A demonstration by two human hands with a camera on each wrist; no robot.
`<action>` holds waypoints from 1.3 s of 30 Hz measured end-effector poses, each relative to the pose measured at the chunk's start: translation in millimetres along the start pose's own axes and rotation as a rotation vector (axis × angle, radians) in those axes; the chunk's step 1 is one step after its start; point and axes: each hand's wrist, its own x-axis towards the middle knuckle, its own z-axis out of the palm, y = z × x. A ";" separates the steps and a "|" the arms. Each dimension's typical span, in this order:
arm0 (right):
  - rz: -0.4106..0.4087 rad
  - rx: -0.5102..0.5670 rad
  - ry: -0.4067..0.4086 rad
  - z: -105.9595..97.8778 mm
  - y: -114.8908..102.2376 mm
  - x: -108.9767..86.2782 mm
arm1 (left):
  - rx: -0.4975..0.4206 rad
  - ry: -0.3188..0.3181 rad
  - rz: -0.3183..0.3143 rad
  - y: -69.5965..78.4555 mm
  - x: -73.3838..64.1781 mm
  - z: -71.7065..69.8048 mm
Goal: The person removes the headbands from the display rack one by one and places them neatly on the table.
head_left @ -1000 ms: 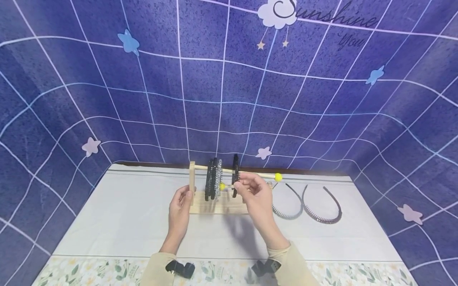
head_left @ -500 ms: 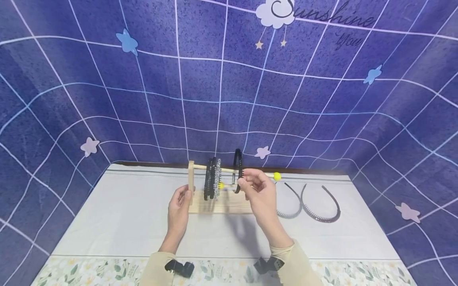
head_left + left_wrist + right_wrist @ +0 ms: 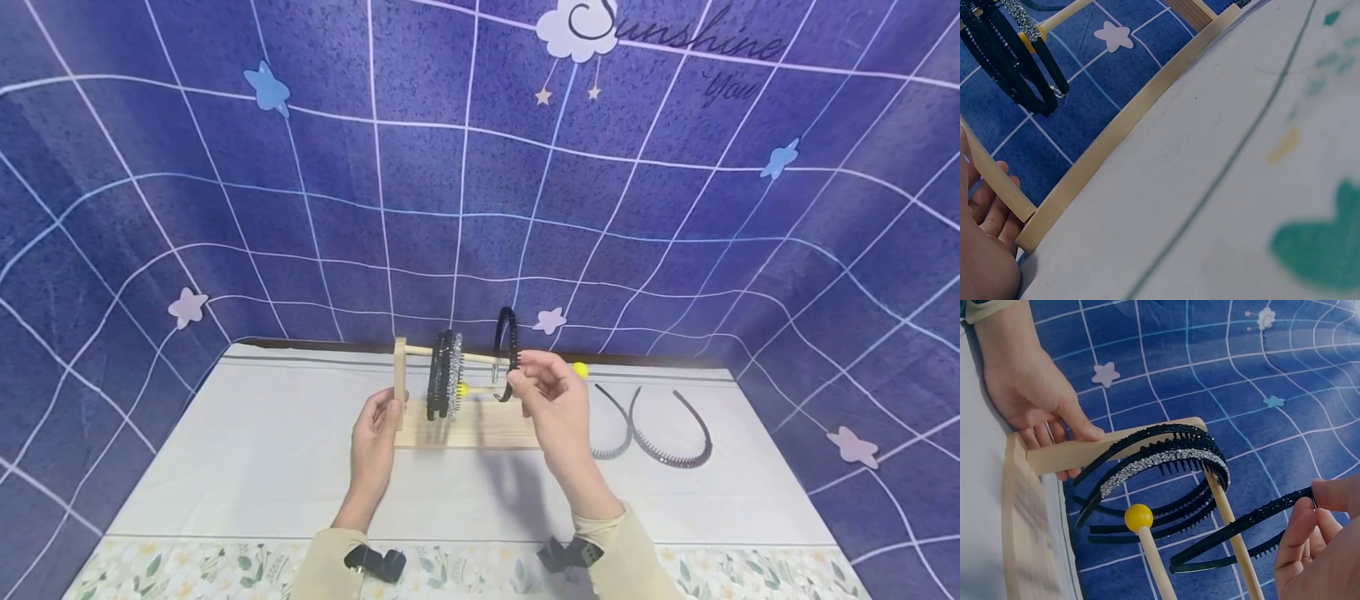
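Bright head view, soft shadow [image 3: 516,483] on cloth [image 3: 262,475], dimmer wrist views, blurred green print [image 3: 1313,250]

Looks like a table [image 3: 225,467], covered by a white cloth [image 3: 735,500], with a flowered strip [image 3: 465,571] along the near side and a thin stripe along the far side. Carries a wooden stand [image 3: 476,429] near the middle, flat on its board. Also holds, to the stand's right, a grey headband [image 3: 611,456], partly hidden, and a dark headband [image 3: 697,462] just beside it, both lying with ends pointing away.
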 end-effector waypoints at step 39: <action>-0.075 0.021 0.072 -42.9 -12.8 4.1 | 0.008 0.002 -0.005 -0.2 0.4 -0.3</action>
